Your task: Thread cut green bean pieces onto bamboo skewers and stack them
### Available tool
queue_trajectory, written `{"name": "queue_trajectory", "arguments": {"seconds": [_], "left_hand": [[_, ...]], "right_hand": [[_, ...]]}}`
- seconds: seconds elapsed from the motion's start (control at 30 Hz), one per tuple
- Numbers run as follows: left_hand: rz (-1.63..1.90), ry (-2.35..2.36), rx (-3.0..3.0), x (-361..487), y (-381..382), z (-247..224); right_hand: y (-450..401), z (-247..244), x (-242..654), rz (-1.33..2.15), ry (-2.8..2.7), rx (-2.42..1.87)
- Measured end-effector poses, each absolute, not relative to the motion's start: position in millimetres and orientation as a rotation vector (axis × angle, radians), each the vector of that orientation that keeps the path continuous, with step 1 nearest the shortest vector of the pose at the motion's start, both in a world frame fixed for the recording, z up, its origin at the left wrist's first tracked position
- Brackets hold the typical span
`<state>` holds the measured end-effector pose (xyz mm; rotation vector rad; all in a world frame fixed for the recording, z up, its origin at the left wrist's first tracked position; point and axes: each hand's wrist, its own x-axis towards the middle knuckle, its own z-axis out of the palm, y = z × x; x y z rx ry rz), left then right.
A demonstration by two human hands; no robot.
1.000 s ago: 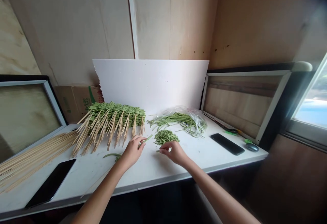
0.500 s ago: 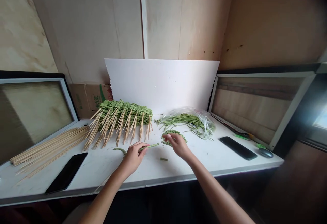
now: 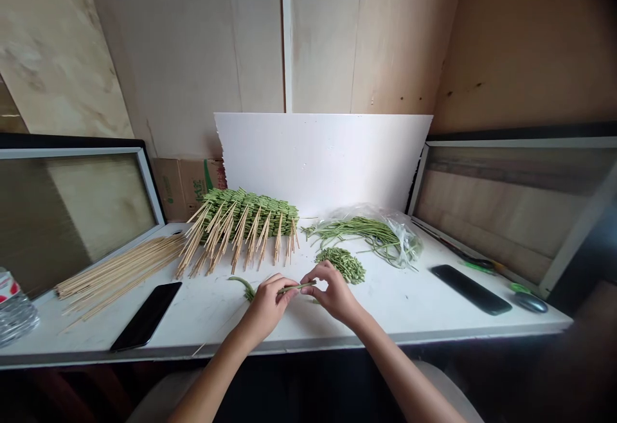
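Note:
Between my two hands, over the front of the white table [image 3: 380, 310], is a green bean [image 3: 299, 287]. My left hand [image 3: 272, 297] grips its left part, fingers closed. At its right end, my right hand [image 3: 332, 291] pinches the bean between thumb and fingers. Just behind my right hand lies a heap of short cut bean pieces [image 3: 343, 263]. Another curved bean [image 3: 240, 281] rests left of my left hand, partly hidden by it. A short piece under my right hand is mostly covered.
Skewered beans [image 3: 250, 211] are stacked at the back left, sticks toward me. Loose bamboo skewers [image 3: 123, 272] and a black phone [image 3: 147, 315] lie left. Long beans [image 3: 361, 229] spill from a clear bag. At right are a dark phone [image 3: 470, 288] and a mouse [image 3: 530, 301]; a bottle [image 3: 14, 310] stands far left.
My right hand has come from the heap of pieces to the bean's right end and now pinches it. The view has shifted left, bringing the bottle into sight.

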<state>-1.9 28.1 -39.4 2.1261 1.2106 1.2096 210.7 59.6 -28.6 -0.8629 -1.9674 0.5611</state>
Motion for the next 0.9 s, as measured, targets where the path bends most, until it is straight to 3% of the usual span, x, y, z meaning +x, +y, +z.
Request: {"name": "queue_trajectory", "arguments": {"seconds": [0.6, 0.9], "left_hand": [[1.231, 1.082, 2.245, -1, 26, -26], [1.130, 1.174, 2.685, -26, 34, -23]], "right_hand": [[66, -40, 204, 0.827, -1.840, -0.656], [61, -33, 204, 0.717, -1.891, -0.822]]}}
